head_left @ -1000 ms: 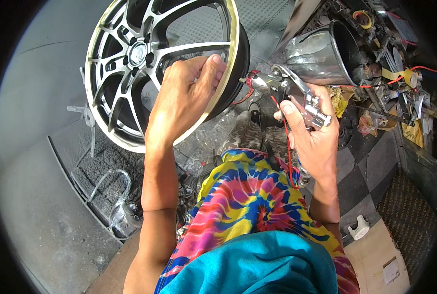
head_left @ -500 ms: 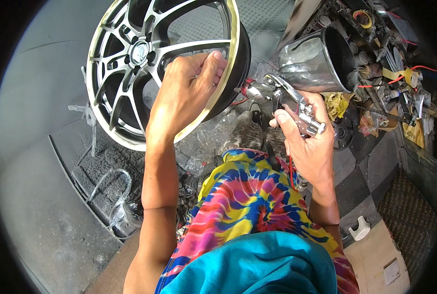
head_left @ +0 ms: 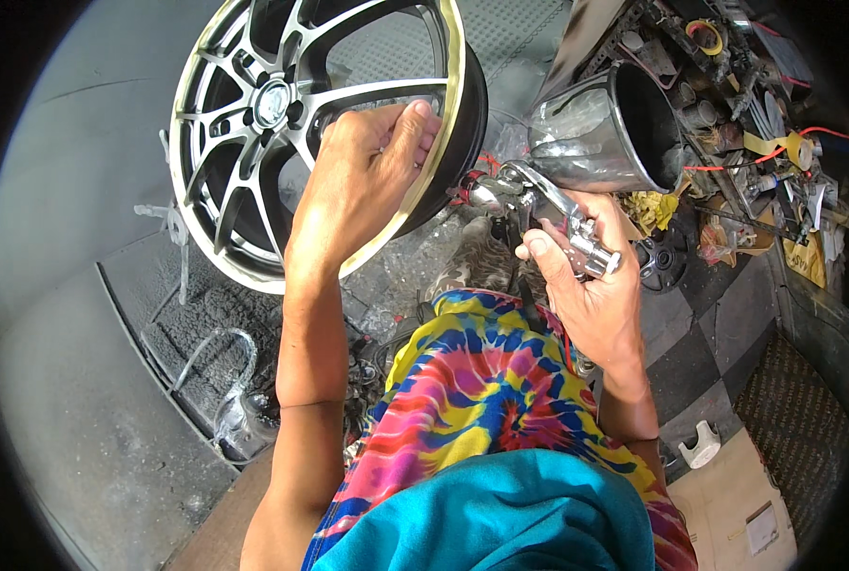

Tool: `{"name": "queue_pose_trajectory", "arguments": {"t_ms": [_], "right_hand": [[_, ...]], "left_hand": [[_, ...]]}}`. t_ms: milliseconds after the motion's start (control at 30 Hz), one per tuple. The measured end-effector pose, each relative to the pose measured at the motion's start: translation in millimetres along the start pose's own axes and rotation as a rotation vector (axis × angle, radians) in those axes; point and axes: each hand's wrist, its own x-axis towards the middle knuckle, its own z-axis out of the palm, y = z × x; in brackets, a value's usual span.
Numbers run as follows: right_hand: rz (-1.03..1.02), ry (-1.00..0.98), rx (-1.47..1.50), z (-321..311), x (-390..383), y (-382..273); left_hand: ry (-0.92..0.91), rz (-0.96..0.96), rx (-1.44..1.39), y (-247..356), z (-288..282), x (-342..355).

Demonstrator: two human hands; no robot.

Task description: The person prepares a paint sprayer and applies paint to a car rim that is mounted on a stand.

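Observation:
An alloy wheel (head_left: 247, 171) with silver spokes, dark gaps and masking tape around its lip fills the upper left. My left hand (head_left: 358, 181) is closed around one of its spokes near the taped rim, fingertips partly hidden behind the metal. In my right hand (head_left: 591, 309) is a chrome spray gun (head_left: 546, 205), its nozzle facing the wheel's outer side and apart from it. A shiny dark cup (head_left: 581, 138) with a wide open mouth sits at the gun's far side, tilted toward the right; its inside is in shadow.
Cluttered shelving (head_left: 767, 133) with tape rolls, tools and wrappers runs along the right. A clear bent hose (head_left: 220, 357) and a dark mat lie low left. A white bracket-like piece (head_left: 699, 444) lies on the checkered floor beside a cardboard sheet (head_left: 729, 504).
My right hand has moved slightly left and down with the spray gun, and the dark cup has shifted with it. My left hand and the wheel stay put.

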Motion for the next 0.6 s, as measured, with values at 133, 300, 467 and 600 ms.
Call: {"name": "queue_pose_trajectory", "arguments": {"t_ms": [133, 300, 467, 600], "right_hand": [[0.073, 0.03, -0.034, -2.5, 1.2, -5.9], [0.072, 0.071, -0.03, -3.3, 4.2, -9.2], [0.068, 0.059, -0.023, -4.2, 4.4, -7.8], [0.012, 0.014, -0.047, -4.4, 4.1, -1.7]], "left_hand": [[0.011, -0.003, -0.019, -2.1, 1.9, -0.1], [0.02, 0.009, -0.015, -2.4, 2.3, 1.4], [0.012, 0.005, -0.027, -0.9, 2.9, 3.7], [0.007, -0.009, -0.051, 0.2, 3.9, 6.8]]}}
